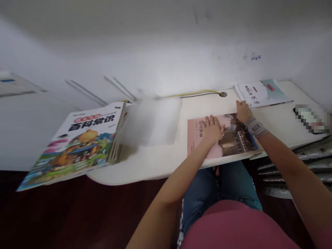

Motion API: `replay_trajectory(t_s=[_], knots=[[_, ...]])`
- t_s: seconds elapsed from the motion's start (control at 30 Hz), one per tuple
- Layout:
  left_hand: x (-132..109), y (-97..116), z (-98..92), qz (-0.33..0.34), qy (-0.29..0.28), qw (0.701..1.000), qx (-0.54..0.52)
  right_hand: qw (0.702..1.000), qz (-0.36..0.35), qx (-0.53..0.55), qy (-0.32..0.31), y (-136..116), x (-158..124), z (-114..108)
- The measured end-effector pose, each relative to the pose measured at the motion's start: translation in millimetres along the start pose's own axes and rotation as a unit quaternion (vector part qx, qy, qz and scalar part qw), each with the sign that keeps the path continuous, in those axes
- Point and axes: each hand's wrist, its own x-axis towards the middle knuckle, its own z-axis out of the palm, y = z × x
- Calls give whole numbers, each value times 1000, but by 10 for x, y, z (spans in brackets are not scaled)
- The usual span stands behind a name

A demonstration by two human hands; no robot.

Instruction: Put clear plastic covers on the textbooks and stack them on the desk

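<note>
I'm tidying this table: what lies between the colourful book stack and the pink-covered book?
Translucent sheeting lies there on the white tabletop; a bare strip separates it from the pink-covered book, as the head view shows.

This looks like a study corner, though home or school cannot be told: under the left fingers (212, 120) a pink-covered book (194, 143) lies on a narrow white desk (153, 160). Beyond them are a cable hole (223, 94) and a pen-marked wall (166, 65); an illustrated encyclopedia (85, 145) lies well to their left, a phone (308, 119) well to their right.
</note>
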Motion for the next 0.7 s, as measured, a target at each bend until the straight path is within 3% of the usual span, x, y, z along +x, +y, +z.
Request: replay_trajectory(t_s=[0.17, 0.3, 0.47, 0.7], knots=[[-13, -3, -45, -2, -5, 1000, -11, 995, -80, 54, 18, -678, -116, 24], [-9, -34, -68, 4, -34, 999, -31, 988, -69, 138, 1, -1085, -258, 202], [29, -142, -34, 4, -13, 998, -62, 990, -64, 123, 6, -1016, -326, 253], [3, -290, -52, -62, 13, 996, -54, 990, -114, 85, -11, -746, -374, 284]])
